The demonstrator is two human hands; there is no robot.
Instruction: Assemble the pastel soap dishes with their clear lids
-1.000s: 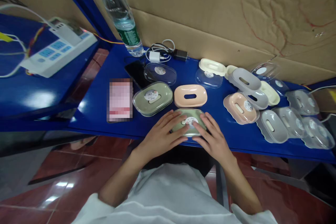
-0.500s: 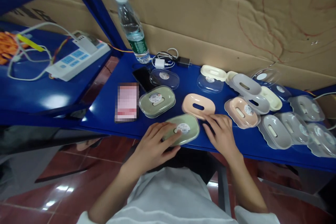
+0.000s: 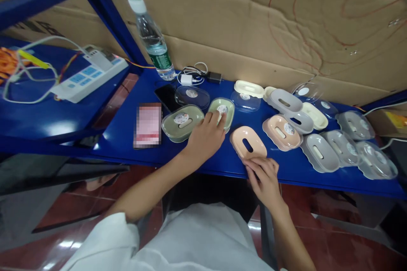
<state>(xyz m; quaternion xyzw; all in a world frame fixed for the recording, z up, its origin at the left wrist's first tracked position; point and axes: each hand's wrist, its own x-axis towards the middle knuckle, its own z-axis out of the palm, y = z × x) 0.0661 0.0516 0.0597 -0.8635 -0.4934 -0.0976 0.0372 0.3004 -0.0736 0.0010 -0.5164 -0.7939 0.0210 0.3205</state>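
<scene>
My left hand rests its fingertips on a green lidded soap dish with a round sticker, fingers somewhat apart. Left of it lies another green lidded dish. At the front of the table, my right hand has its fingers at the near edge of a peach dish with a dark slot and no lid. Its thumb is beneath that edge. Further right sits a peach dish under a clear lid.
Several grey dishes and cream dishes lie on the right of the blue table. A water bottle, cables, a black phone and a pink-screened phone lie left. Cardboard stands behind.
The green dish under my left hand has moved from the front edge to further back and turned. The peach dish has come nearer the front edge with my right hand.
</scene>
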